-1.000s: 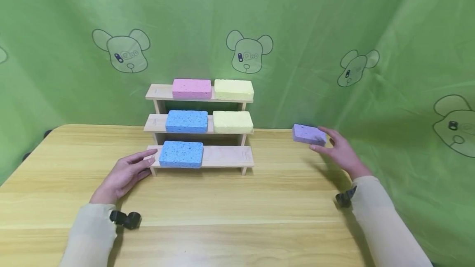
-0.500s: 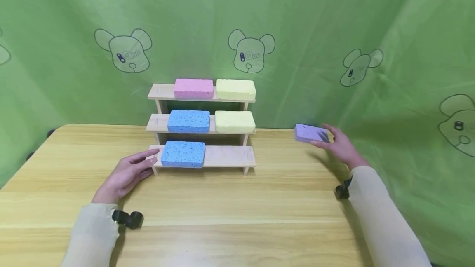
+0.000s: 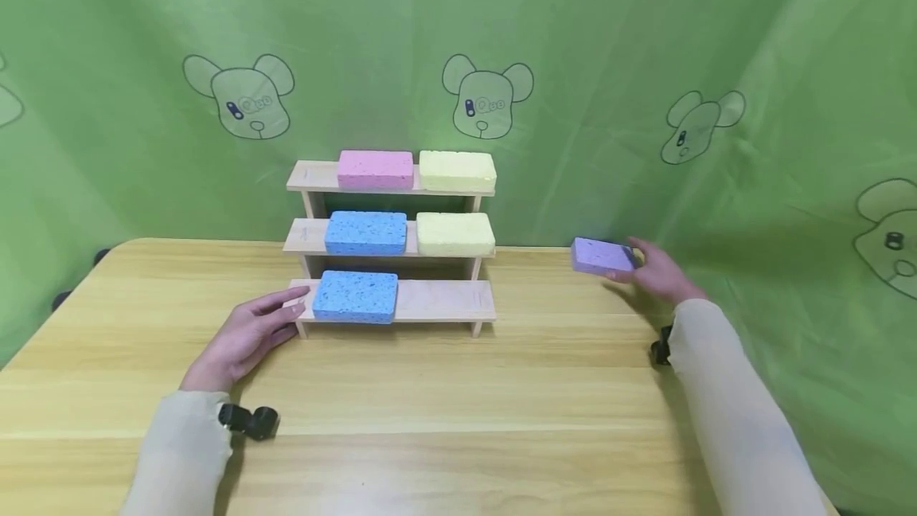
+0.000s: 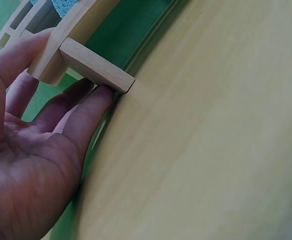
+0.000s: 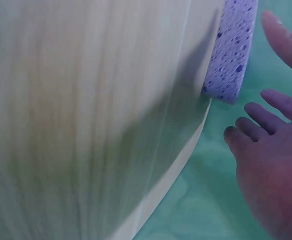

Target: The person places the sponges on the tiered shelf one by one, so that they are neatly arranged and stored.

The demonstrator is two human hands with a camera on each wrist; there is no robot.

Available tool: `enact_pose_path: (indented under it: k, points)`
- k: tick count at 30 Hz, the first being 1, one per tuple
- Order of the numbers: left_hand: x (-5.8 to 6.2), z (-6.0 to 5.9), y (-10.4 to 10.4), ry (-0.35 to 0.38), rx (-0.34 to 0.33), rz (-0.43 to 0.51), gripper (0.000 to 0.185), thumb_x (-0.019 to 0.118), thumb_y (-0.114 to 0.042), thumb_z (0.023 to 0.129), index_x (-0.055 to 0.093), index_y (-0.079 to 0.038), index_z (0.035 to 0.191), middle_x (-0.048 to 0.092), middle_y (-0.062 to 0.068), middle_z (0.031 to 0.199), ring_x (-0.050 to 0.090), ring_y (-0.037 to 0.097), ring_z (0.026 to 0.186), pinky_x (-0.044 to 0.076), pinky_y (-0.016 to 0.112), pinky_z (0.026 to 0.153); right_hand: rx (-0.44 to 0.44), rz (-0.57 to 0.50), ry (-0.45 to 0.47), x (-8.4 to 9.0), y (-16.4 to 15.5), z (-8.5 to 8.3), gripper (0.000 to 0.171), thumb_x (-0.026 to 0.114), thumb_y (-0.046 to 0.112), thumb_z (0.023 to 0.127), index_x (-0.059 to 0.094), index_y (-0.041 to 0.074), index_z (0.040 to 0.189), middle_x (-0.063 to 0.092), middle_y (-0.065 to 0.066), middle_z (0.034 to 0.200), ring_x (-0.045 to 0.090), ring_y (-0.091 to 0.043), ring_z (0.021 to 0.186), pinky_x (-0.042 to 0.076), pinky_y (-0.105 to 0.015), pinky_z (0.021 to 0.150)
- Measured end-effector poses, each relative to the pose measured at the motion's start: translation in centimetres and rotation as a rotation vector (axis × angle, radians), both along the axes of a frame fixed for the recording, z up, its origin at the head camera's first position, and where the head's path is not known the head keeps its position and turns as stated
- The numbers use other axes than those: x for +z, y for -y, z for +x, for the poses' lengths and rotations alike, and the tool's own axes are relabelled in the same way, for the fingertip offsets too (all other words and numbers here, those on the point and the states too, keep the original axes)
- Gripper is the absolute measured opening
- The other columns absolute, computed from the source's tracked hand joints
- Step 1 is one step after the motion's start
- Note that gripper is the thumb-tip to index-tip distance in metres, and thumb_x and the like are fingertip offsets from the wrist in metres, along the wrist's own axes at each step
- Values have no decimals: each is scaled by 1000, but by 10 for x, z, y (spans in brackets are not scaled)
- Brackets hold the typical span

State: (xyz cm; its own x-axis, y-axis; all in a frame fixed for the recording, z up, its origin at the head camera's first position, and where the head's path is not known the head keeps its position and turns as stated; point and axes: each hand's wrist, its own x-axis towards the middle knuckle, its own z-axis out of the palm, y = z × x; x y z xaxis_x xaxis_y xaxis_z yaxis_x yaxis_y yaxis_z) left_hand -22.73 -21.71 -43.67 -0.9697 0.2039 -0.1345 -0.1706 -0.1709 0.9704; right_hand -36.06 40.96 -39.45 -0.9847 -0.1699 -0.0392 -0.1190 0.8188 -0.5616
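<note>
My left hand (image 3: 247, 341) grips the left end of a three-tier wooden display stand (image 3: 444, 301). Its thumb lies at the lowest shelf board, its other fingers against the stand's leg (image 4: 98, 67) in the left wrist view. A blue sponge (image 3: 355, 296) lies on that shelf, just right of the hand. On the far right, my right hand (image 3: 659, 273) is spread around the near end of a purple sponge (image 3: 602, 256) at the table's back edge. In the right wrist view a gap shows between the fingertips and this sponge (image 5: 231, 50).
The middle shelf bears another blue sponge (image 3: 366, 232) and a yellow sponge (image 3: 454, 234). Above, a pink sponge (image 3: 376, 170) and a second yellow sponge (image 3: 457, 172) sit side by side. A green curtain (image 3: 573, 38) hangs right behind the wooden table (image 3: 458, 404).
My right hand has moved slightly farther in toward the purple sponge, its fingers now around the sponge's right end. The left hand stays at the stand. The whole view has shifted slightly.
</note>
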Motion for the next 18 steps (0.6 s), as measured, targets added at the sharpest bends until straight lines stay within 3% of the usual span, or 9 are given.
enact_pose_path:
  k: [6,13,18]
  points:
    - [0,-1,-1,-1,0,5,53,60,-16,86,39,-1,133,17,13,145,49,17,110,40,32,94,44,-16,65,-6,-6,-3,91,71,18,75,11,-13,136,24,-38,131,28,-50,115,17,-63,98]
    - [1,0,-1,-7,8,18,51,60,-14,86,41,-2,132,20,15,144,51,16,109,41,32,93,63,55,-16,-5,-5,-5,73,68,10,76,27,-16,131,31,-37,127,31,-50,114,22,-61,97]
    - [1,0,0,-4,11,14,52,60,-14,86,41,-1,132,20,15,144,51,16,109,41,32,93,59,89,-52,-4,-3,-2,73,72,15,74,34,-16,127,34,-35,125,32,-49,113,25,-62,94]
